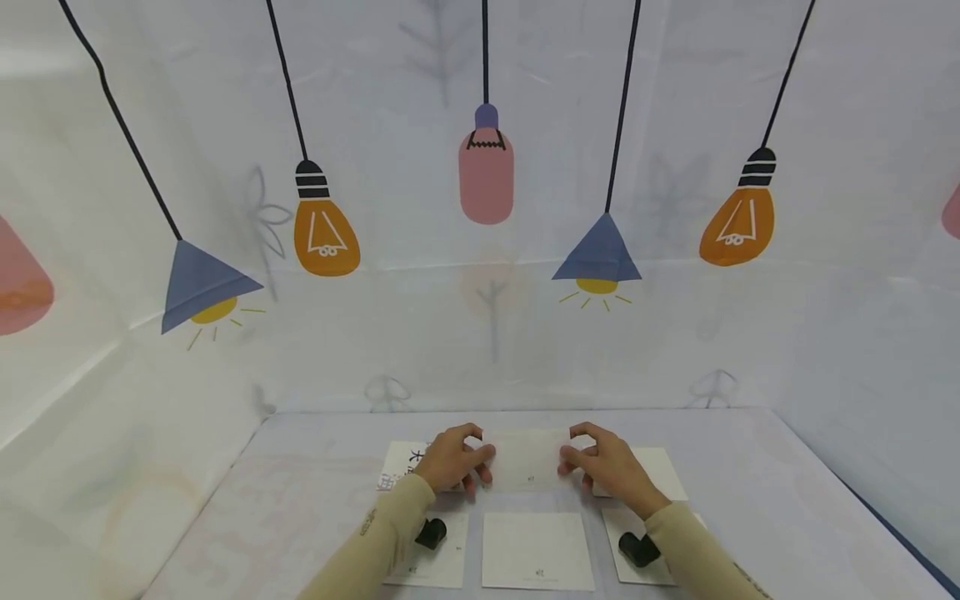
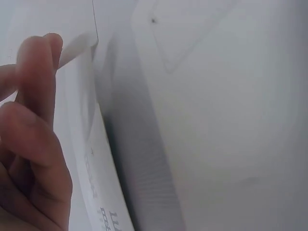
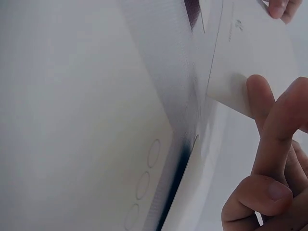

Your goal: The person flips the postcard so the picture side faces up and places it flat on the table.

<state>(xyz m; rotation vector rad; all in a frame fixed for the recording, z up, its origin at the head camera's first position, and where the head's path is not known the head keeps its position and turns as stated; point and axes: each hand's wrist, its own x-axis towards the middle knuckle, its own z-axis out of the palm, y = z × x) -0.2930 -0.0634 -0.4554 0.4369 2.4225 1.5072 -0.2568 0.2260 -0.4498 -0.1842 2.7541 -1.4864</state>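
Observation:
A white card with a small dark mark near its lower edge is held up between both hands at the middle of the far row. My left hand pinches its left edge with thumb and fingers, and my right hand pinches the right edge. Tilted off the tabletop, the card spans from one hand to the other in the right wrist view. In the left wrist view only a narrow corner of the card shows past the fingertips.
Left of the held card lies a card with dark handwritten characters; another pale card lies to the right. Nearer are a left card, a middle card and a right card. Behind stands a white sheet wall with printed lamps.

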